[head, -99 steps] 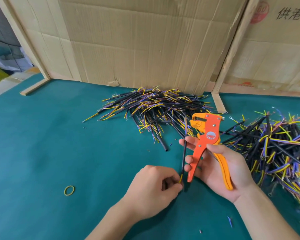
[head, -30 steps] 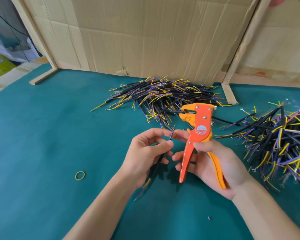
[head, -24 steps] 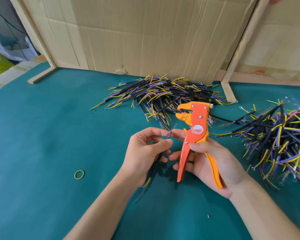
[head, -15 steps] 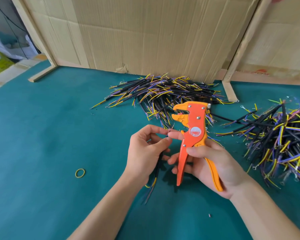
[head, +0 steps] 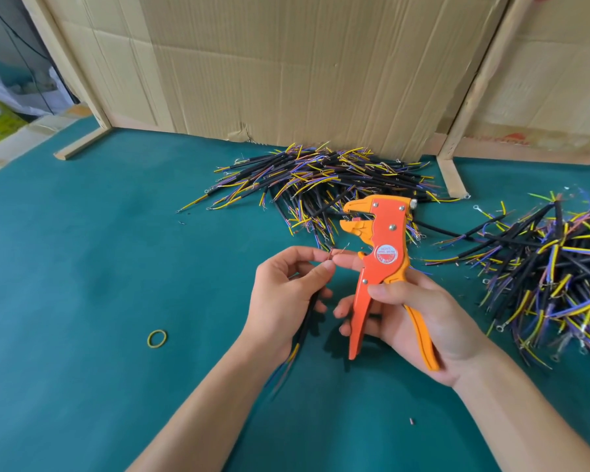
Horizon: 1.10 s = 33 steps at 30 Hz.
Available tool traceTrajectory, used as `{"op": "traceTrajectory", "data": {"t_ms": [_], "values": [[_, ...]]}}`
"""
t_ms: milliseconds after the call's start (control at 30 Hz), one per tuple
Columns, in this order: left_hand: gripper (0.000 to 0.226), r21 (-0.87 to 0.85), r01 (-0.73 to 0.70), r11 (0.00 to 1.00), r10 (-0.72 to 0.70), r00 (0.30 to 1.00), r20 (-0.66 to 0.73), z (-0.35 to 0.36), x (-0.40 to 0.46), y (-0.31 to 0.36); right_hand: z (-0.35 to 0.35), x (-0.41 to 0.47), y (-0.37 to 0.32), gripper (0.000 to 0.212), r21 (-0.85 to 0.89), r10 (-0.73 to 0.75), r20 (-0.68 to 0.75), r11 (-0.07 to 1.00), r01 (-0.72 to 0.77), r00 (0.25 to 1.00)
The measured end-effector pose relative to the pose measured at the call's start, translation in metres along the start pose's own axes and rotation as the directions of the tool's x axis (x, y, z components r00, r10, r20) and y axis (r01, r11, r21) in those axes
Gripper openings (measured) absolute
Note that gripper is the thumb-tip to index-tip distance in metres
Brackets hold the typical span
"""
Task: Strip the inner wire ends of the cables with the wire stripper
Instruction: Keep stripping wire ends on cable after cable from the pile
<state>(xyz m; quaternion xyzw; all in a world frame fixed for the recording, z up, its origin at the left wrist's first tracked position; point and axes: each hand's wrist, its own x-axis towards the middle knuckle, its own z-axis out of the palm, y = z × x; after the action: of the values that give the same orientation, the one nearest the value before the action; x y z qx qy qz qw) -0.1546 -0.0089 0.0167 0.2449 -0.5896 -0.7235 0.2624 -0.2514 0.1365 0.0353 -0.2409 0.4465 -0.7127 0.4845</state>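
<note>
My left hand (head: 286,294) grips a black cable (head: 306,323) that runs down under my palm, its yellow and purple inner wires sticking out below the wrist. The thumb and forefinger pinch the cable's upper wire ends, where bare copper strands show. My right forefinger touches those same ends. My right hand (head: 419,318) grips the orange wire stripper (head: 378,267) by its handles, upright, jaws pointing left above my fingers and apart from the wires.
A pile of black cables (head: 324,185) lies at the back by the cardboard wall (head: 304,69). A second pile (head: 552,267) spreads at the right. A yellow rubber band (head: 157,338) lies on the green table (head: 82,267). Wooden slats stand left and right.
My left hand turned the cable end for end and raised it. The upper wire ends now sit pinched between both hands' fingertips. The stripper has shifted a little left and up.
</note>
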Motion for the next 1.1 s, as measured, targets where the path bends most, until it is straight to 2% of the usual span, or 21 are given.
{"op": "traceTrajectory", "data": {"t_ms": [167,300,400,600,800,1000,1100], "values": [[0.004,-0.094,0.049,0.994,-0.05,0.999,-0.006,-0.001,0.0,0.003,0.004,0.0,0.001,0.06,0.026,0.009,0.008,1.0,-0.009,1.0],[0.004,-0.148,0.003,0.989,-0.019,0.994,-0.104,-0.005,0.003,0.005,0.003,-0.001,-0.001,0.062,0.03,0.028,0.001,0.999,-0.028,1.0],[0.003,-0.061,-0.072,0.996,0.064,0.989,-0.132,-0.008,0.005,0.005,0.001,-0.002,-0.002,0.062,0.029,0.045,-0.002,0.999,-0.045,0.999],[0.006,0.059,-0.127,0.99,0.136,0.973,-0.189,-0.009,0.006,0.003,-0.007,-0.006,-0.004,0.056,-0.011,0.145,-0.014,0.989,-0.145,0.989],[0.02,0.301,-0.217,0.929,0.275,0.947,-0.165,-0.007,0.004,0.005,-0.007,-0.008,-0.005,0.05,-0.074,0.212,0.047,0.975,-0.208,0.976],[0.02,0.391,-0.26,0.883,0.33,0.936,-0.122,-0.004,0.0,0.007,-0.004,-0.009,-0.006,0.046,-0.147,0.221,0.057,0.966,-0.211,0.973],[0.02,0.405,-0.279,0.871,0.352,0.929,-0.117,-0.003,-0.002,0.008,-0.002,-0.008,-0.006,0.034,-0.165,0.215,0.036,0.964,-0.206,0.976]]}}
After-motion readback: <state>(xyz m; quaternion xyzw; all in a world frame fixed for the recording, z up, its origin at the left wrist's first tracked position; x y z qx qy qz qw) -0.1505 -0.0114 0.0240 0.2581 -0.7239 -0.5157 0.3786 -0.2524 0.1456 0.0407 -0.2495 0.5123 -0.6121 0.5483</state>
